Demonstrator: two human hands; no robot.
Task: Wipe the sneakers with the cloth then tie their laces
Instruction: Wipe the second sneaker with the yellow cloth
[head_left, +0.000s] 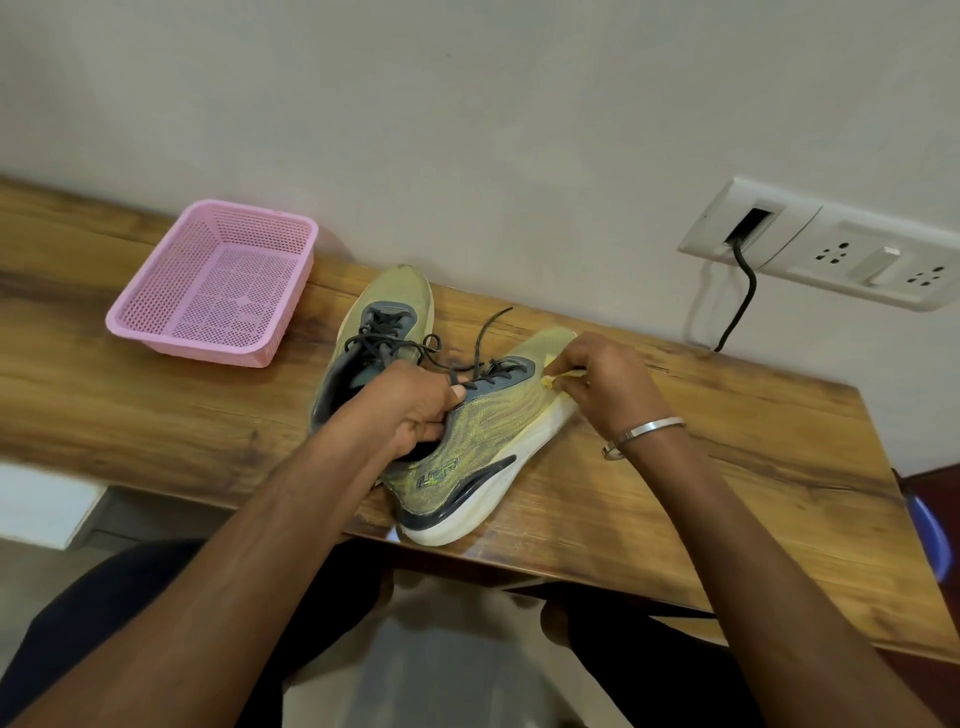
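The left hand (415, 405) gripped the near sneaker (467, 447) at its collar, fingers curled inside; the right hand (602, 384) pinched a yellow cloth (558, 378) against its toe

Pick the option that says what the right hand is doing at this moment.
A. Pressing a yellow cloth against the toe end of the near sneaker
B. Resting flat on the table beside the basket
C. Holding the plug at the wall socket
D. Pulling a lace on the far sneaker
A: the right hand holds the yellow cloth at the toe end of the near sneaker, while the left hand grips that sneaker's collar.
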